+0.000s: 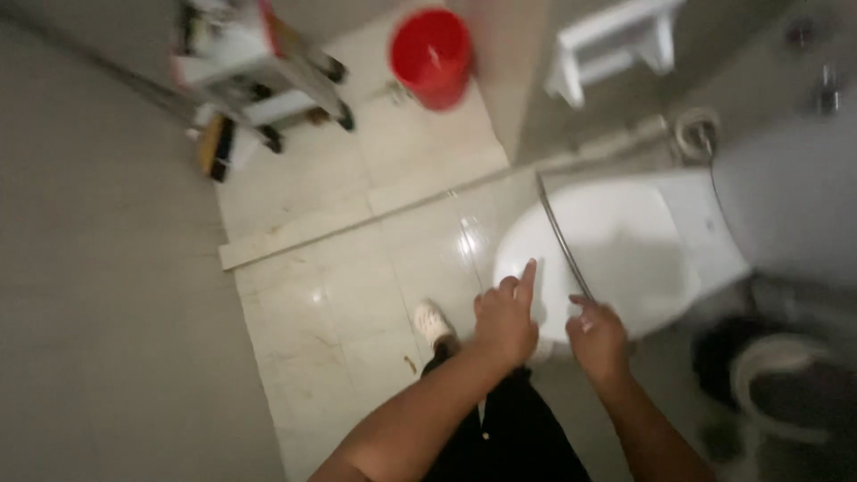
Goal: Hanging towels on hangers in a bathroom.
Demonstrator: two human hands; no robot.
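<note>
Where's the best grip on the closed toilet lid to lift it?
Judging by its pose, grip the toilet lid at its rounded front edge, coming from the front where the left hand and right hand hover. It lies flat and shut; the hinge side sits at the far end by the wall.

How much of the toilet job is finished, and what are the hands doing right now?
Looks done: the white toilet lid is down, and the floor tiles shine. In hand: the left hand points a finger at the lid's front edge, and the right hand hovers beside it; neither clearly holds anything. Left: the red bucket and the cart stand by the doorway. The picture is too blurred to judge cleanliness.
</note>
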